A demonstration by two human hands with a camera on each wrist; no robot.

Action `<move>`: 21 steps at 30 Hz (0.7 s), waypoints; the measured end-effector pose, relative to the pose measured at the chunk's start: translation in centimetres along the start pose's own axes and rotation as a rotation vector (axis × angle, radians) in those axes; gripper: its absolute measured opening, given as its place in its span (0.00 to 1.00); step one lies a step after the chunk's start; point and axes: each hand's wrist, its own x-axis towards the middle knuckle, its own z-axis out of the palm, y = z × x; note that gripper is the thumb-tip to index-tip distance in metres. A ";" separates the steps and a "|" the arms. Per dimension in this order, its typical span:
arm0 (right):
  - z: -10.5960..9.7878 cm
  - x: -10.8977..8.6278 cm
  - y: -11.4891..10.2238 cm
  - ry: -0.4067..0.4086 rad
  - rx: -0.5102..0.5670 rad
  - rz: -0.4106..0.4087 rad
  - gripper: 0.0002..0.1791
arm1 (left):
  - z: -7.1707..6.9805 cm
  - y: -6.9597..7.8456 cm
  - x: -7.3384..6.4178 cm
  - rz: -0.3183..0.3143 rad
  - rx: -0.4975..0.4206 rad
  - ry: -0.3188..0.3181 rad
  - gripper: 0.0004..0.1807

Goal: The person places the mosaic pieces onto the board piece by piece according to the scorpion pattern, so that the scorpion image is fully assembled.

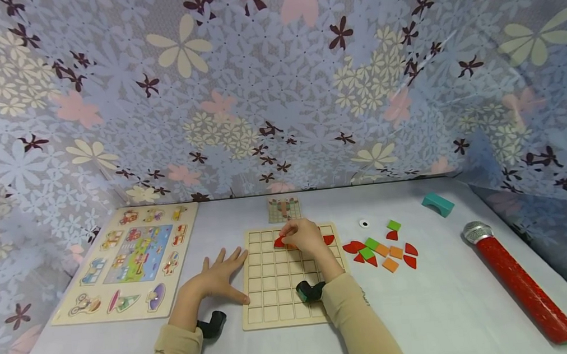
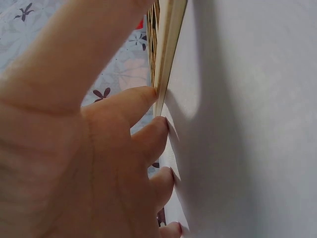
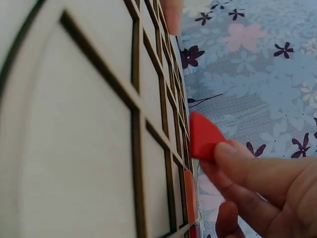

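My right hand (image 1: pixel 305 236) is over the far part of a wooden grid board (image 1: pixel 268 283). Between its thumb and fingers it pinches a red quarter-circle piece (image 3: pixel 204 138), close to the grid. Partly under that hand, an orange piece (image 3: pixel 189 196) sits in the board, and a red piece (image 1: pixel 328 240) lies in the same far area to the right. My left hand (image 1: pixel 217 277) is spread flat by the board's left side, its thumb and a fingertip right at the edge. A small pattern card (image 1: pixel 277 217) lies just behind the board.
Loose red, green and orange pieces (image 1: pixel 396 252) are scattered right of the board, with a white disc (image 1: pixel 364 223) behind them. A wooden picture puzzle (image 1: pixel 98 312) lies left. Far right are a teal block (image 1: pixel 438 204) and a red microphone (image 1: pixel 526 290). A floral curtain (image 1: pixel 275 87) backs the table.
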 end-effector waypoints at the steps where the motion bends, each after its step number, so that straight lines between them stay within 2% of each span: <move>1: 0.0 0.0 0.0 0.000 -0.020 -0.005 0.03 | 0.0 0.0 0.0 0.000 -0.001 0.001 0.60; 7: 0.3 0.1 0.4 -0.005 -0.093 -0.013 0.02 | -0.1 0.0 0.1 0.002 -0.006 0.000 0.60; 14: 0.6 0.2 0.3 0.022 -0.252 -0.039 0.03 | -0.1 -0.1 0.0 0.011 -0.003 0.007 0.60; 21: 0.6 0.0 0.2 -0.011 -0.309 -0.045 0.05 | 0.0 0.0 -0.1 0.010 0.005 0.000 0.60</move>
